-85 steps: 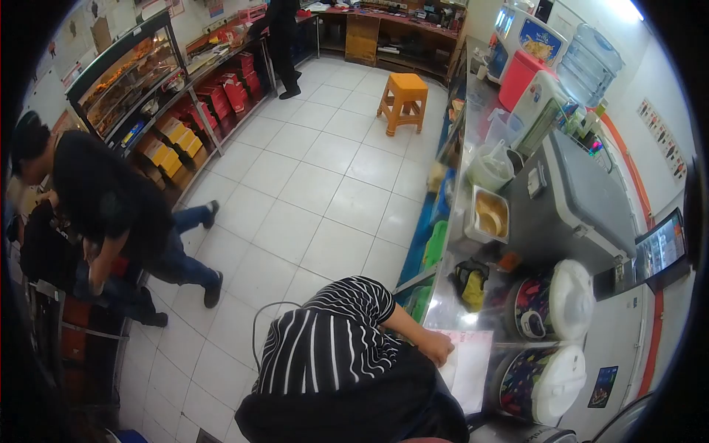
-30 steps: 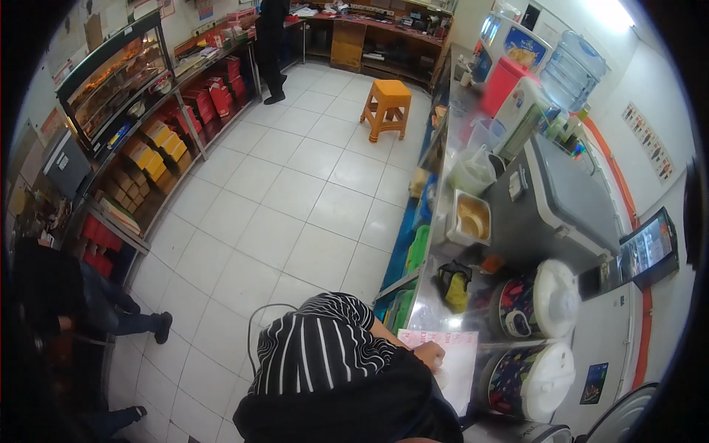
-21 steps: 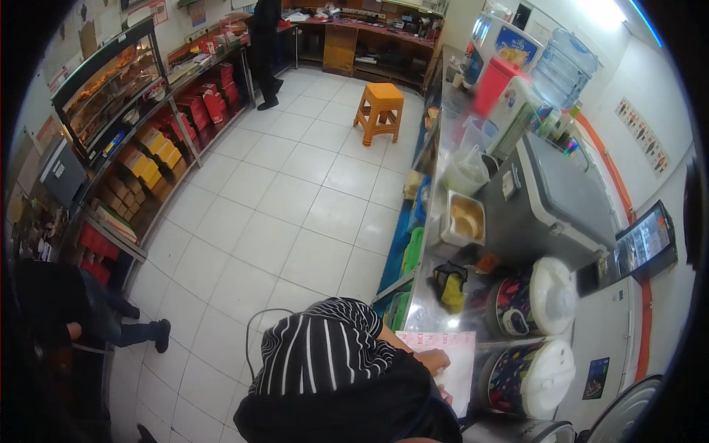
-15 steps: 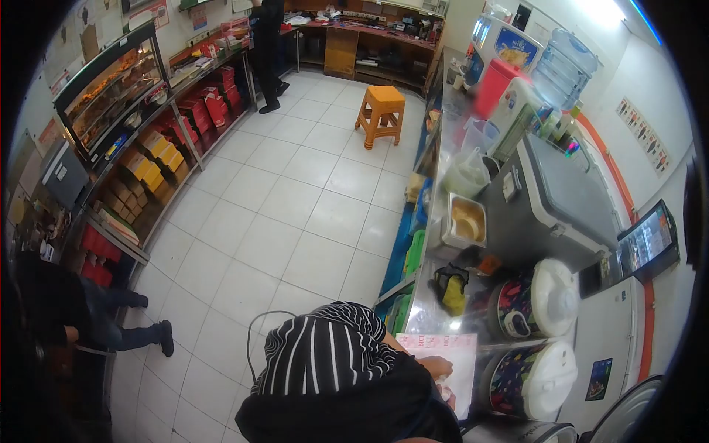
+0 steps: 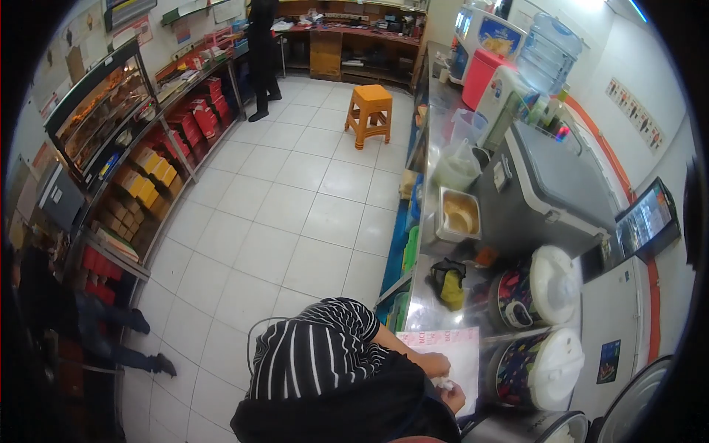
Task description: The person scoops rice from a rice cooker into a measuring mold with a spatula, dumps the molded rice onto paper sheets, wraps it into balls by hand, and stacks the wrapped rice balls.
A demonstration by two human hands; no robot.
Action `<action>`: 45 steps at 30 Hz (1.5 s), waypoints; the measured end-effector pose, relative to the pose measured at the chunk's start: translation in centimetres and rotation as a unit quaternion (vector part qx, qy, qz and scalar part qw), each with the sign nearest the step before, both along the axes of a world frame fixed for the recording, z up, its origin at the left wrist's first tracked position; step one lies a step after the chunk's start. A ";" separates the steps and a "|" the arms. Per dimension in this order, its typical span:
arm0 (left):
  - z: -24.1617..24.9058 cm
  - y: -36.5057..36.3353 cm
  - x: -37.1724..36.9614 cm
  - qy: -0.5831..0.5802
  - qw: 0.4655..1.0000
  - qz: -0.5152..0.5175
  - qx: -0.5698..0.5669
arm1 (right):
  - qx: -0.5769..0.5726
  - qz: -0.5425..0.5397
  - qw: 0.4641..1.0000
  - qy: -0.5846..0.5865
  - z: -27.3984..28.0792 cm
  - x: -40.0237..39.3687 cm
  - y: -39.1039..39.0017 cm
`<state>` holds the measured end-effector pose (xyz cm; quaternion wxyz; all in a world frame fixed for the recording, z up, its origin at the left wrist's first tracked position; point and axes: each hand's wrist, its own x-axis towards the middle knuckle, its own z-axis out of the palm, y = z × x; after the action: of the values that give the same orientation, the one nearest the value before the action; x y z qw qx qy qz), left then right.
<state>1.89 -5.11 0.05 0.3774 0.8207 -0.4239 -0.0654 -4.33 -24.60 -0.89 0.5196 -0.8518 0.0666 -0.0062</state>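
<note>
Can see an orange plastic stool (image 5: 371,96) on a white tile floor (image 5: 303,199). Can also see a big grey cooler box (image 5: 565,170) on the steel surface (image 5: 419,306), near a blue water jug (image 5: 549,55). To the left, can spot red boxes (image 5: 203,118) and yellow boxes (image 5: 140,184) on shelves by a glass food case (image 5: 103,111).

The counter (image 5: 425,306) is glossy metal, the sheet (image 5: 466,356) smooth paper, the stool (image 5: 371,96) plastic.
</note>
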 end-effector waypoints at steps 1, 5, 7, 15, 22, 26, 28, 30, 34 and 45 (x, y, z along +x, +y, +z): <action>0.5 -0.1 0.2 0.031 0.999 0.027 -0.001 | -0.034 0.020 0.999 0.013 2.2 -0.1 0.9; 0.4 -0.9 0.8 0.049 0.995 0.067 -0.058 | -0.074 -0.013 0.993 0.090 7.6 -0.6 5.0; 0.1 -1.4 1.4 0.091 0.992 0.060 -0.062 | -0.104 -0.026 0.994 0.022 4.9 -0.8 3.4; -1.8 -0.4 1.4 0.106 0.980 0.140 -0.094 | -0.110 -0.053 0.992 0.006 -1.2 1.1 0.6; -1.6 -0.8 0.7 0.203 0.963 0.166 -0.055 | -0.184 -0.121 0.975 0.023 4.5 0.5 5.5; -1.1 -0.4 0.3 0.268 0.939 0.201 -0.071 | -0.239 -0.141 0.961 0.001 5.1 -0.2 6.7; -1.8 -0.6 0.6 0.297 0.928 0.210 -0.078 | -0.297 -0.123 0.947 -0.010 4.9 -0.6 7.1; -2.5 -0.8 0.4 0.324 0.916 0.218 -0.087 | -0.354 -0.104 0.929 -0.023 4.9 -1.1 7.6; -1.3 -0.1 0.5 0.333 0.913 0.219 -0.085 | -0.360 -0.052 0.925 0.110 5.4 -0.5 9.4; -5.5 2.8 1.1 -0.150 0.987 0.051 -0.012 | -0.311 -0.075 0.947 0.008 3.5 0.3 8.6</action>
<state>2.97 -2.27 -5.47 0.3222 0.8371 -0.4342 0.0833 -3.99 -16.05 2.63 0.2260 -0.9638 0.1291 -0.0583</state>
